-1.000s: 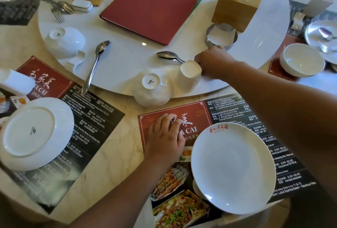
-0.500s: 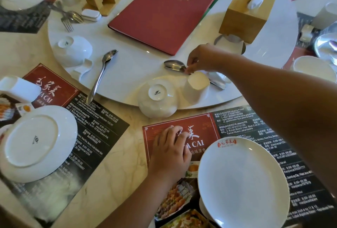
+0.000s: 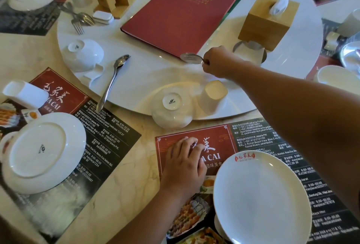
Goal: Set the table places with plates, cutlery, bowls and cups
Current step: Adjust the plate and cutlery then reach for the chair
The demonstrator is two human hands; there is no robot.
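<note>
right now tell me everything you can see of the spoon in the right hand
The spoon is shiny, silver-coloured metal. Only its oval bowl and a short bit of neck show, and the bowl points left and catches the light. The rest of the handle is hidden inside the right hand, whose fingers curl round it. It sits over the white turntable, right at the near corner of the red menu. Whether it is lifted or touching the surface cannot be told.
</note>
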